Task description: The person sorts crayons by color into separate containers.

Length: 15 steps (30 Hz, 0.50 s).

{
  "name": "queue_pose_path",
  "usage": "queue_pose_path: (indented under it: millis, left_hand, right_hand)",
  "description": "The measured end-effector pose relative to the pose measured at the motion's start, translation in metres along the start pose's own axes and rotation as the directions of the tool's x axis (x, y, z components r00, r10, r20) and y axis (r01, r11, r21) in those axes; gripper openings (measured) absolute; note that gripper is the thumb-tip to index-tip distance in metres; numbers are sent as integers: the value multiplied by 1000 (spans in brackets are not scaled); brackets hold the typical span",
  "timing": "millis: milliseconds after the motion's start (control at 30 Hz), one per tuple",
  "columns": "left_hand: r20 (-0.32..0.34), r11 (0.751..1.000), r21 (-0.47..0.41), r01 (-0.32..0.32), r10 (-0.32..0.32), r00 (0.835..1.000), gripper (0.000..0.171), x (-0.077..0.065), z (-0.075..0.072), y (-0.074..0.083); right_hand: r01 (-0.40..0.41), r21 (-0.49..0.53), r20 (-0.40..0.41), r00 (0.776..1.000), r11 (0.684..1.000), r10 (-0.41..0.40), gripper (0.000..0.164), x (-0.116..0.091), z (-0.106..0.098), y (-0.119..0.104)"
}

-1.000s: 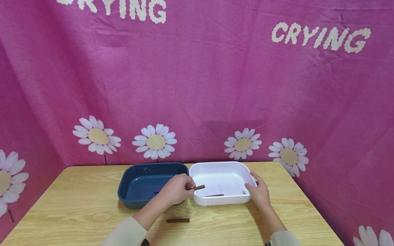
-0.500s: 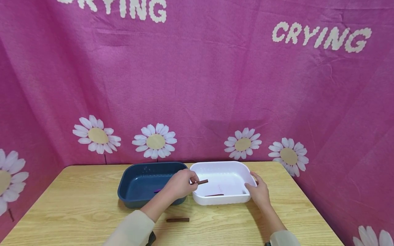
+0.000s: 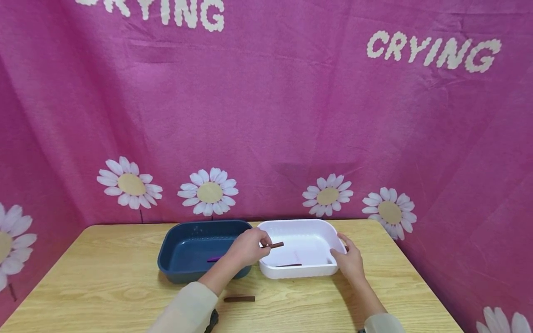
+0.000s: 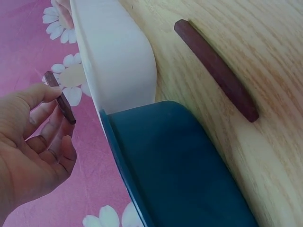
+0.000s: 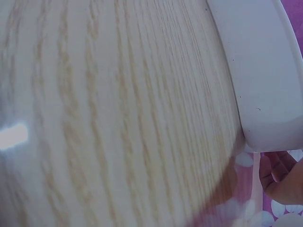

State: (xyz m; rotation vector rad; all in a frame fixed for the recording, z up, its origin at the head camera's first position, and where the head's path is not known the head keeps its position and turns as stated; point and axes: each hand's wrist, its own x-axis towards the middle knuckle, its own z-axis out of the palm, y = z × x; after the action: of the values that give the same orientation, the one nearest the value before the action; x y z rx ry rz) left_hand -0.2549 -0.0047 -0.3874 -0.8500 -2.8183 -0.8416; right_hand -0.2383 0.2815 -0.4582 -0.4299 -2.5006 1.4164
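Note:
My left hand [image 3: 250,247] pinches a dark brown faceted stick [image 3: 276,245] between thumb and fingers, over the left side of the white tub [image 3: 297,272]. In the left wrist view the stick [image 4: 60,97] tilts, its ends sticking out past the fingertips. My right hand [image 3: 349,259] grips the white tub's right rim, thumb on the inside and fingers along the outer wall. A second brown stick [image 3: 289,265] lies inside the white tub near its front wall. On the table in front of the tubs rests another brown stick [image 3: 239,299].
Left of the white tub, side by side with it, stands a dark blue tub [image 3: 175,277]. A small purple object [image 3: 213,259] lies in it, partly behind my left forearm. The wooden table [image 3: 104,277] ends at a pink curtain [image 3: 266,115] behind.
My left hand has moved a little right and slightly up, bringing the pinched brown stick further over the white tub. The right hand keeps its grip on the rim.

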Motion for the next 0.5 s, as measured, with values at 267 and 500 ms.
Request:
queue_pose_path:
  millis: [267,500]
  left_hand:
    - [7,1000,-17,16,-16,1000,7,0,3,-3]
    - [-4,997,-78,-19,19,1000,8,3,11,-5]
  right_hand:
    - [8,0,1,1000,1000,-8,58,0,1,-1]
    - [9,-3,-2,1000,1000,-9,58,1,2,1]
